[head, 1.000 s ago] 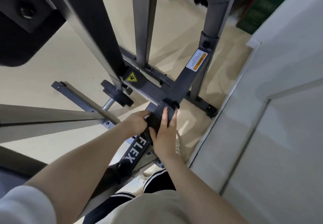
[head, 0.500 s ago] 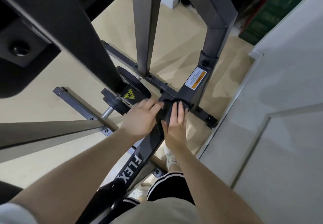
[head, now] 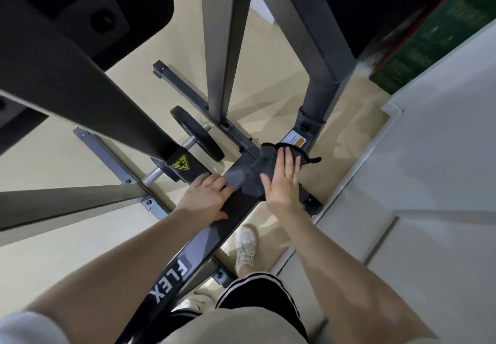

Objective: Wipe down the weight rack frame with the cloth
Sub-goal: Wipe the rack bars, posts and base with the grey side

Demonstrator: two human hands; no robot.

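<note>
1. The step in hand looks like the wipe itself, worked along the sloping beam point(head: 204, 239) of the weight rack frame point(head: 319, 56) toward the joint where it meets the right-hand upright.

2. The right hand point(head: 281, 182) lies flat on the dark cloth point(head: 264, 164), fingers point(head: 291, 161) spread wide and straight, pressing it against the beam instead of pinching it. The cloth is draped over the beam at that joint, with a loose end trailing off to the right, just below the orange-and-white label point(head: 295, 139).

3. The left hand point(head: 206, 196) rests on the same beam just beside the cloth, fingers bent over the beam's edge in a loose hold, apparently steadying the frame or the person. It holds no cloth.

4. My judgement of the next move: slide the flat right palm with the cloth over the joint and up the upright, keeping pressure even so the cloth does not bunch or slip off the far edge. The trailing end may want gathering first.

5. Count: two hands, one cloth, one lettered beam marked FLEX, three uprights or slanting posts rising past the camera, one yellow warning sticker point(head: 181, 162), one orange-and-white label, one black weight plate point(head: 197, 133) on a stub peg, one white shoe point(head: 245, 247) clearly seen on the floor point(head: 53, 249), with a second only partly visible lower down.
</note>
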